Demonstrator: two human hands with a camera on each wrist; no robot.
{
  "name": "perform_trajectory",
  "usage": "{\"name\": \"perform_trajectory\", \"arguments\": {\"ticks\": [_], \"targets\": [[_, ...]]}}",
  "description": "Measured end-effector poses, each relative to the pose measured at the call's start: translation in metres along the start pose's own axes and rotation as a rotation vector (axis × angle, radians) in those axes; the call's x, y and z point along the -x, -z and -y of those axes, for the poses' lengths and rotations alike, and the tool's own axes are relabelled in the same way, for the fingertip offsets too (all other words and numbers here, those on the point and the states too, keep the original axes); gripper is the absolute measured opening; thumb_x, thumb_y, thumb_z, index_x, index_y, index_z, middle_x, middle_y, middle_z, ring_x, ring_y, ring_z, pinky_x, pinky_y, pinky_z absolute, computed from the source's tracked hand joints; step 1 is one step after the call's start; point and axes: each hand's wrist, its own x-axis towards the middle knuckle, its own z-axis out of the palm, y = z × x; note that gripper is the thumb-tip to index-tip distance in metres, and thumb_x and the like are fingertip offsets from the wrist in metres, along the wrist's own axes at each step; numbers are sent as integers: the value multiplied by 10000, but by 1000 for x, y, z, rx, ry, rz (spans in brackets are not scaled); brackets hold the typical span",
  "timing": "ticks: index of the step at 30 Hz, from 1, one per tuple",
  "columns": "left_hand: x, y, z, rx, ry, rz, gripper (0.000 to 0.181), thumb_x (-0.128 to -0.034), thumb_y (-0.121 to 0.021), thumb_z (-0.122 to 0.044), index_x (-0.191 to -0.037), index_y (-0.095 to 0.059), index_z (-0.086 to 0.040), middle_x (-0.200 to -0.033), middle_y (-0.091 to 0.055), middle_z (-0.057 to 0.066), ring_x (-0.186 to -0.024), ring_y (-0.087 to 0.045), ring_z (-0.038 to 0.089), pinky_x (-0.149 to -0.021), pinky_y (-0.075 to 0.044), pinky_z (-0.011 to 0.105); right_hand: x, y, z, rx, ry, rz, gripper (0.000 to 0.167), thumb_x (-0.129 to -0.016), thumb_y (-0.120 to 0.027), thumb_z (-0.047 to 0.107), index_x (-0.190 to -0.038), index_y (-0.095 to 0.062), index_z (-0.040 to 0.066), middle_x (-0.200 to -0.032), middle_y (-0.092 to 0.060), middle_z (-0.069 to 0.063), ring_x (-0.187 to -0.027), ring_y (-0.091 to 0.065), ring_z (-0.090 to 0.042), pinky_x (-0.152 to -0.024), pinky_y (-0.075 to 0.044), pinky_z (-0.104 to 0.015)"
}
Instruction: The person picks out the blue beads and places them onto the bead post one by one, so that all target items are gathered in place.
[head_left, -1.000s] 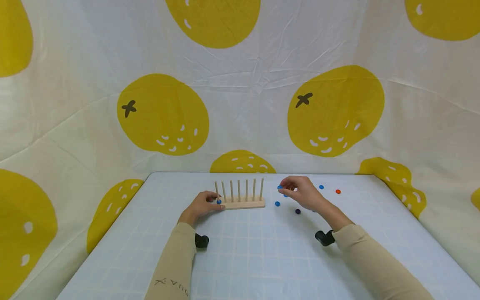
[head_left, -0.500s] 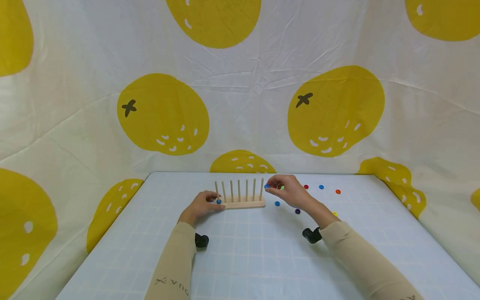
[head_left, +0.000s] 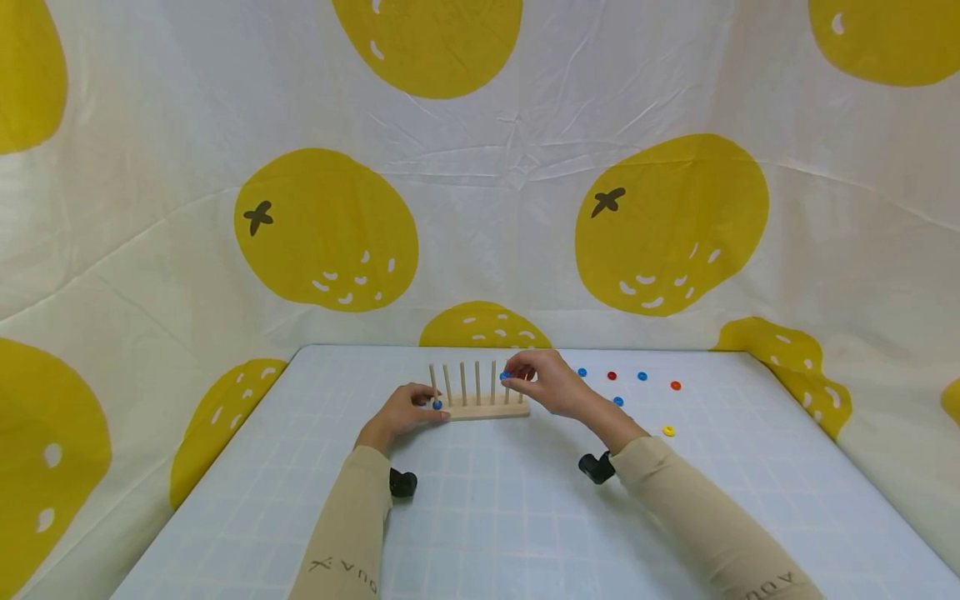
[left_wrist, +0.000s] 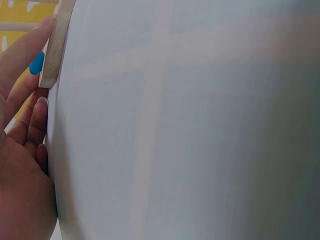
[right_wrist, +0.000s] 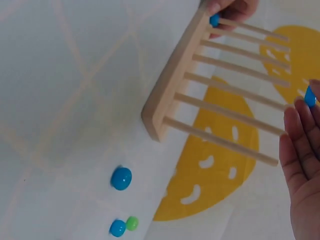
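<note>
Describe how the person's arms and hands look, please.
The long beige fabric left sleeve and matching right sleeve bear dark lettering. A rounded black device shows by each wrist. The left hand and right hand wear no gloves.

Pegs [head_left: 477,383] block low L-R route, room abv.

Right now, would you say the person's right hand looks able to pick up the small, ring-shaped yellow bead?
Probably not without letting go of something first: the right hand pinches a small, round blue bead. Otherwise the way looks free, as nothing covers the yellow bead.
</note>
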Motion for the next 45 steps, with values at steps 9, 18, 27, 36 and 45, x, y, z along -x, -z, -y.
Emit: {"name": "perform_trajectory", "arguments": {"ticks": [9, 18, 27, 36, 45], "targets": [[1, 0, 0, 4, -6, 1, 475, -824, -880, -286, -1221, -704, -94, -1201, -604, 114, -1097, -505, 297, -1021, -418, 489, -16, -14, 10, 25, 17, 39, 142, -968, -723, 151, -1071, -729, 54, -944, -689, 18, -851, -595, -129, -813, -526, -285], [2, 0, -1, -6, -5, -2, 458, -829, -875, -297, -1210, -711, -103, -1219, -608, 119, -1118, -508, 307, -1049, -410, 522, -33, -28, 16, 53, 52, 52, 148, -979, -712, 166, -1090, -734, 71, -965, -706, 13, -864, -606, -130, -829, -537, -301], [3, 2, -2, -19, -75, -5, 417, -829, -874, -261, -1169, -723, -75, -1187, -616, 123, -1094, -513, 299, -998, -424, 502, -50, -41, 27, 74, 86, 44, 162, -991, -698, 183, -1098, -726, 65, -1008, -714, -17, -894, -623, -145, -837, -547, -350], [4, 2, -2, -34, -79, 3, 420, -843, -859, -290, -1181, -722, -82, -1215, -623, 119, -1127, -516, 305, -1023, -422, 506, -68, -51, 34, 140, 82, 22, 194, -996, -695, 223, -1113, -729, 71, -1041, -711, -22, -940, -617, -185, -836, -518, -294], [2, 3, -1, -28, -93, 5, 429, -836, -864, -279, -1185, -722, -74, -1210, -636, 118, -1119, -530, 303, -1021, -425, 501, -82, -60, 33, 143, 53, 8, 212, -993, -700, 242, -1116, -730, 72, -1060, -681, -36, -997, -624, -265, -859, -506, -320]]}}
